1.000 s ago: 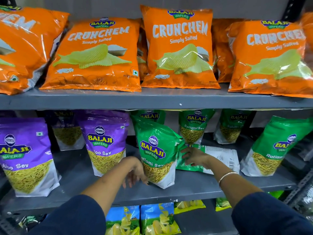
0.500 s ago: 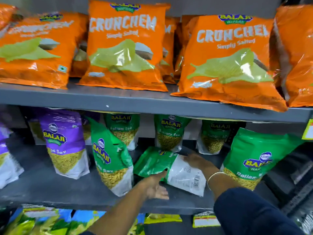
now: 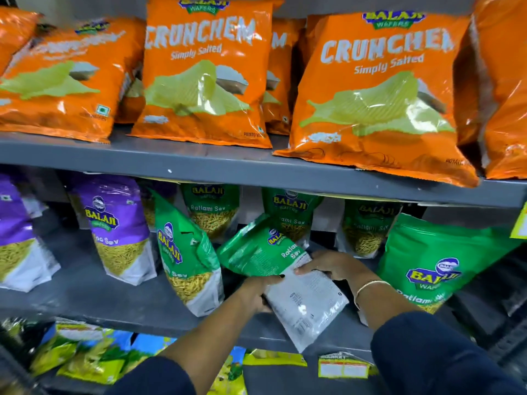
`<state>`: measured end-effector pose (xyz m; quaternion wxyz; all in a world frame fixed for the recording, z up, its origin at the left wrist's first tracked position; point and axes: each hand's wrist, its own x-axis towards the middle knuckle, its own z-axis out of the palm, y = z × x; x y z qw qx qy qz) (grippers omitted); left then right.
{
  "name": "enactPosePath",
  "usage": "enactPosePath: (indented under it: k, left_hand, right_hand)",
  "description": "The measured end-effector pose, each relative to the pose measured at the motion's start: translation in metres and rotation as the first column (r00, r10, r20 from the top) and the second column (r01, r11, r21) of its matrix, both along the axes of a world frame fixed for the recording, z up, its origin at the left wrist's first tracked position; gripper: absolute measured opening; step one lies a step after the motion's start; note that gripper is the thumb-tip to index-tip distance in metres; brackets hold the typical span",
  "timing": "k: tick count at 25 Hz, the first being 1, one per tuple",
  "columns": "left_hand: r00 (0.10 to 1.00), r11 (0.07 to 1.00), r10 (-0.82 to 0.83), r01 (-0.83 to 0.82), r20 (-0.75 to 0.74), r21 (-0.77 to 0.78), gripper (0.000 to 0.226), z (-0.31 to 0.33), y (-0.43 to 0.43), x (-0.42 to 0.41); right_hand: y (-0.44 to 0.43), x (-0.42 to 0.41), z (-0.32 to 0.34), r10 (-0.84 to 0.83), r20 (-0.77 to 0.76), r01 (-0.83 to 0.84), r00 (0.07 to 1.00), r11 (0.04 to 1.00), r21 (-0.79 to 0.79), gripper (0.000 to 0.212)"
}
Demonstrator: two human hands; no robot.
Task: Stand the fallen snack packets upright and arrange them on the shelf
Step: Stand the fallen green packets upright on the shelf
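On the grey middle shelf [image 3: 85,297] we grasp a green Ratlami Sev packet [image 3: 273,269] with both hands, tilted with its white base towards us and overhanging the shelf edge. Our left hand [image 3: 256,292] clasps its left edge; our right hand [image 3: 333,266] grips its right side.

6 green packets [image 3: 433,269], 3 purple packets [image 3: 117,229], 2 hands [image 3: 332,265].
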<state>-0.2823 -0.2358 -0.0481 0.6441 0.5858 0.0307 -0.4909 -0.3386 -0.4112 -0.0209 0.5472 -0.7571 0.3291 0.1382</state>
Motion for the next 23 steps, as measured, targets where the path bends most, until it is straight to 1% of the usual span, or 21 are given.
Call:
enactPosePath:
  k: [1, 2, 3, 4, 6, 8, 10, 11, 12, 13, 14, 15, 16, 17, 18, 19, 20, 21, 22, 23]
  left_hand:
    - [0.998, 0.999, 0.014, -0.012, 0.055, -0.031, 0.009, 0.006, 0.003, 0.002]
    - [0.988, 0.996, 0.062, -0.051, 0.144, -0.076, 0.014, 0.013, 0.003, 0.004]
    - [0.959, 0.99, 0.111, -0.083, 0.259, -0.117, 0.03, 0.016, 0.001, 0.008]
    - [0.914, 0.986, 0.135, -0.085, 0.383, -0.144, 0.045, 0.022, 0.0, 0.012]
    - [0.798, 0.987, 0.104, -0.011, 0.593, -0.158, 0.061, 0.033, 0.001, 0.019]
    - [0.682, 0.995, 0.023, 0.053, 0.731, -0.08, 0.066, 0.036, 0.001, 0.028]
    - [0.568, 0.995, -0.099, 0.077, 0.817, 0.067, 0.071, 0.034, 0.003, 0.036]
    - [0.533, 0.989, -0.15, 0.092, 0.833, 0.119, 0.076, 0.03, 0.004, 0.039]
    - [0.506, 0.978, -0.21, 0.12, 0.837, 0.172, 0.084, 0.028, 0.005, 0.042]
    - [0.485, 0.959, -0.283, 0.16, 0.828, 0.234, 0.091, 0.026, 0.006, 0.044]
    - [0.467, 0.935, -0.354, 0.201, 0.81, 0.292, 0.095, 0.025, 0.007, 0.046]
    - [0.457, 0.917, -0.397, 0.22, 0.795, 0.332, 0.093, 0.026, 0.008, 0.048]
    - [0.454, 0.912, -0.411, 0.21, 0.79, 0.354, 0.086, 0.027, 0.008, 0.051]
    - [0.455, 0.913, -0.407, 0.187, 0.792, 0.362, 0.077, 0.029, 0.007, 0.053]
    - [0.47, 0.919, -0.394, 0.17, 0.79, 0.357, 0.068, 0.029, 0.007, 0.055]
    - [0.51, 0.927, -0.372, 0.167, 0.776, 0.336, 0.06, 0.03, 0.007, 0.057]
    - [0.56, 0.936, -0.349, 0.172, 0.751, 0.306, 0.055, 0.03, 0.008, 0.057]
    - [0.587, 0.943, -0.331, 0.176, 0.739, 0.283, 0.053, 0.03, 0.009, 0.056]
    - [0.589, 0.949, -0.315, 0.173, 0.744, 0.265, 0.052, 0.029, 0.01, 0.056]
    - [0.57, 0.956, -0.291, 0.15, 0.768, 0.251, 0.054, 0.026, 0.008, 0.055]
  right_hand:
    - [0.002, -0.003, 0.009, -0.02, 0.037, 0.019, 0.999, 0.999, 0.03, 0.054]
    - [0.004, -0.007, 0.019, -0.033, 0.075, 0.031, 0.997, 0.999, 0.025, 0.052]
    - [0.006, -0.01, 0.026, -0.044, 0.117, 0.043, 0.992, 0.999, 0.012, 0.05]
    - [0.008, -0.014, 0.032, -0.06, 0.163, 0.061, 0.985, 0.998, -0.006, 0.049]
    - [0.015, -0.022, 0.033, -0.112, 0.287, 0.119, 0.951, 0.993, -0.006, 0.048]
    - [0.025, -0.027, 0.024, -0.14, 0.418, 0.142, 0.898, 0.99, 0.027, 0.051]
    - [0.036, -0.03, 0.012, -0.172, 0.498, 0.174, 0.85, 0.984, 0.042, 0.056]
    - [0.038, -0.03, 0.007, -0.183, 0.513, 0.198, 0.839, 0.98, 0.024, 0.057]
    - [0.038, -0.03, 0.005, -0.178, 0.499, 0.218, 0.848, 0.976, -0.021, 0.055]
    - [0.039, -0.031, 0.006, -0.163, 0.435, 0.225, 0.886, 0.97, -0.094, 0.051]
    - [0.039, -0.032, 0.007, -0.157, 0.32, 0.217, 0.934, 0.963, -0.161, 0.047]
    - [0.039, -0.033, 0.007, -0.172, 0.197, 0.209, 0.965, 0.961, -0.181, 0.046]
    - [0.041, -0.032, 0.006, -0.196, 0.113, 0.212, 0.974, 0.965, -0.153, 0.047]
    - [0.043, -0.031, 0.004, -0.233, 0.09, 0.242, 0.968, 0.964, -0.108, 0.047]
    - [0.046, -0.03, 0.002, -0.287, 0.122, 0.296, 0.95, 0.953, -0.064, 0.041]
    - [0.048, -0.03, -0.001, -0.34, 0.179, 0.348, 0.923, 0.937, -0.017, 0.033]
    - [0.049, -0.031, -0.004, -0.354, 0.225, 0.357, 0.908, 0.934, 0.031, 0.033]
    - [0.049, -0.033, -0.006, -0.304, 0.248, 0.303, 0.92, 0.952, 0.046, 0.04]
    - [0.048, -0.037, -0.007, -0.2, 0.239, 0.203, 0.95, 0.979, 0.012, 0.053]
    - [0.048, -0.039, -0.009, -0.086, 0.19, 0.097, 0.978, 0.994, -0.05, 0.072]
